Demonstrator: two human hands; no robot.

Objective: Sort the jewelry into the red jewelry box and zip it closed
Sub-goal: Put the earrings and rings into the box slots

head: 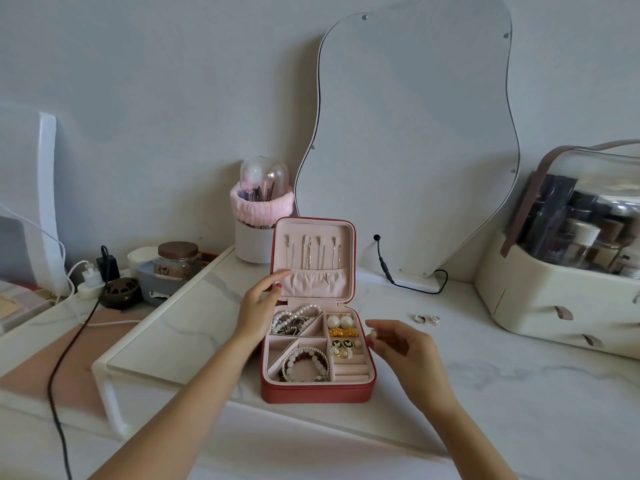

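red jewelry box (pixel 317 393) sits open at frame center on the white marble tabletop (pixel 519 393), lid upright, necklaces hanging in the lid. tray compartments hold pearl strands (pixel 294 315) upper left, bracelets (pixel 306 363) lower left, earrings (pixel 341 336) in the right column; ring slots at lower right look bare. left hand (pixel 258 308) rests on the box's left edge at the hinge, fingers loosely apart, thumb on the lid rim, clamping nothing clearly. right hand (pixel 403 346) hovers just right of the box, thumb and forefinger pinched on a small pale ring-like piece (pixel 372 334). two rings (pixel 426 319) lie on the tabletop right of the box. wavy mirror (pixel 415 133) behind, cosmetics organizer (pixel 561 289) at right edge.
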